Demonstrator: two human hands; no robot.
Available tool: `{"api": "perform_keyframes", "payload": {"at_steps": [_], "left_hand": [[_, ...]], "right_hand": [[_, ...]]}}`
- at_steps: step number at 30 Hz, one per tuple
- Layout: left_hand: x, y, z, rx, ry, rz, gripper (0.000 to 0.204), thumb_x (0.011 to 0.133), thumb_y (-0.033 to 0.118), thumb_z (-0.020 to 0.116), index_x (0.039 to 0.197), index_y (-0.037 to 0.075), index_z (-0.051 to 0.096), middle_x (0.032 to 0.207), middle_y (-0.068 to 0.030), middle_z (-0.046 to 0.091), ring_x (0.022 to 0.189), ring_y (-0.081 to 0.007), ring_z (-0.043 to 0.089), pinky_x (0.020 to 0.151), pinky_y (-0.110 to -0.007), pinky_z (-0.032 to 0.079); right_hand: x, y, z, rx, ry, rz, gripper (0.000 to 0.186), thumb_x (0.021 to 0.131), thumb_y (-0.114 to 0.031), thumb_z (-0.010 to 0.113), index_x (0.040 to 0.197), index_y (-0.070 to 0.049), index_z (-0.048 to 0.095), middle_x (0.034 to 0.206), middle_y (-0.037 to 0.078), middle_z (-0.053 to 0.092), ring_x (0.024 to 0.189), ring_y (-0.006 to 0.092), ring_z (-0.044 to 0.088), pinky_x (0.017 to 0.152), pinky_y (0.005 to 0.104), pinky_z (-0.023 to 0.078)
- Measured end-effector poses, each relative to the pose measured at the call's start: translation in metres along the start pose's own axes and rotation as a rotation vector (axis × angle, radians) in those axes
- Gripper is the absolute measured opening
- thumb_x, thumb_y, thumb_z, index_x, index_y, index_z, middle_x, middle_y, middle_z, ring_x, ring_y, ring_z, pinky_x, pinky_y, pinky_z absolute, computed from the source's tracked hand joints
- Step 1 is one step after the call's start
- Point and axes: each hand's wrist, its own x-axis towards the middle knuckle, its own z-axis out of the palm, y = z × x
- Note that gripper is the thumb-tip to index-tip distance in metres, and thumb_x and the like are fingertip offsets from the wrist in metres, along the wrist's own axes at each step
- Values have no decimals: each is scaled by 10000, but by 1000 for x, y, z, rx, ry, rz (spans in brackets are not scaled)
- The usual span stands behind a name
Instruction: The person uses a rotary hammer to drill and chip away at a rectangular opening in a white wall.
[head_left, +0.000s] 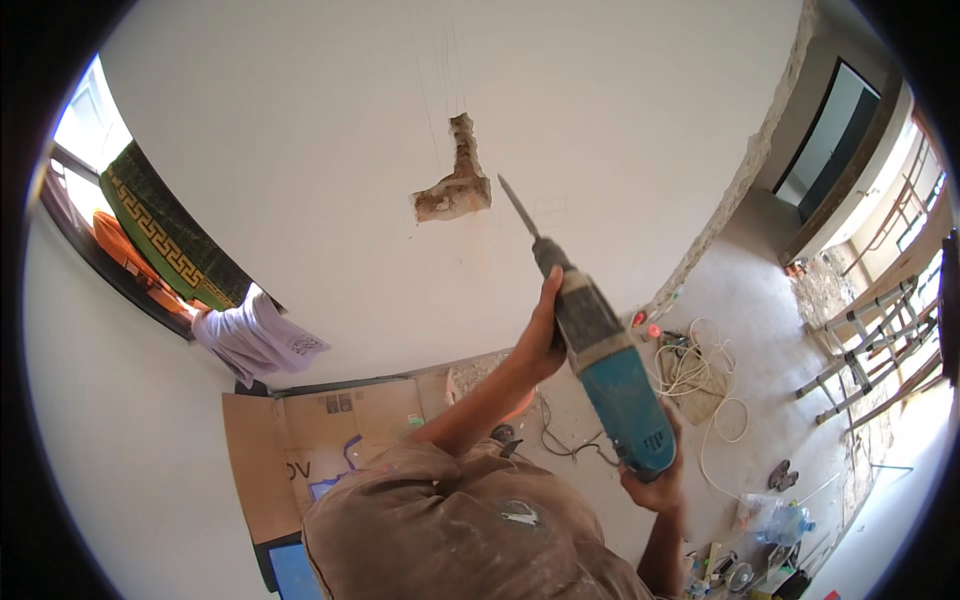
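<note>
I hold a teal and dark grey hammer drill point(622, 395) up in front of a white wall point(300, 150), tilted up and to the left. My left hand point(545, 335) is wrapped round its dark front part, thumb along the side. At the rear end, my right hand point(658, 482) grips the drill, its fingers partly hidden by the body. A long pointed chisel bit point(518, 207) sticks out of the chuck. Its tip appears just right of a rough, chipped-out recess point(456, 195) with bare brick showing; whether it touches the wall I cannot tell.
A cardboard box point(350, 415) stands low at the left, below towels point(255, 330) on a window ledge. Pale cable point(735, 410) lies coiled on the floor at the right. Beyond are a ladder point(865, 345), a plastic bottle point(790, 525) and a rough-edged doorway.
</note>
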Motion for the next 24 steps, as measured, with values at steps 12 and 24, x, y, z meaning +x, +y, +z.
{"api": "perform_keyframes", "payload": {"at_steps": [12, 24], "left_hand": [[-60, -154, -32, 398, 187, -28, 516, 917, 475, 598, 1223, 73, 495, 1125, -57, 574, 1028, -193, 591, 930, -376, 480], [-124, -208, -19, 388, -122, -175, 527, 961, 519, 433, 1148, 41, 549, 1076, -114, 608, 994, -231, 610, 913, -380, 486]], "right_hand": [[-225, 129, 5, 210, 130, 412, 856, 677, -115, 718, 1415, 11, 304, 1287, 161, 517, 1186, 248, 529, 992, 415, 438], [-281, 37, -30, 340, 37, 345, 1021, 719, -415, 801, 1480, -5, 258, 1421, 179, 420, 1310, 280, 419, 1113, 404, 289]]}}
